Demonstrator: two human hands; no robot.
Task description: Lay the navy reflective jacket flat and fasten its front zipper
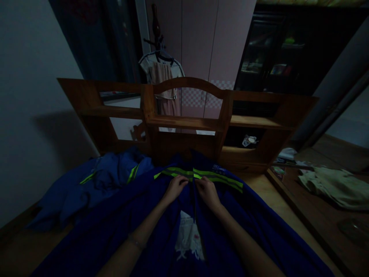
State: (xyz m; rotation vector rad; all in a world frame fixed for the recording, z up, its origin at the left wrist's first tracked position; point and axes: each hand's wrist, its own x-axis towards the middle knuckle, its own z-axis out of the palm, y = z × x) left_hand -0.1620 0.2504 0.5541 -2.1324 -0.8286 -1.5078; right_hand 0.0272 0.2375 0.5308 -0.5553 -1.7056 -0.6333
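Observation:
A dark blue work jacket [121, 223] with yellow-green and grey stripes lies spread in front of me, its collar pointing away. Its two front edges meet near the chest stripe and part lower down, where a pale cloth [188, 234] shows through the gap. My left hand [176, 188] pinches the jacket's left-side front edge just below the stripe. On the opposite edge my right hand [208, 191] has its fingers closed on the fabric, close to the stripe. The fingertips are dim, so any fastener between them cannot be made out.
Another blue garment with bright stripes [106, 181] lies crumpled at the left. A wooden shelf headboard [187, 122] stands behind the jacket. Clothes hang on a coat rack [157, 34] beyond it. At the right, a light cloth [337, 186] lies past the wooden bed edge [302, 215].

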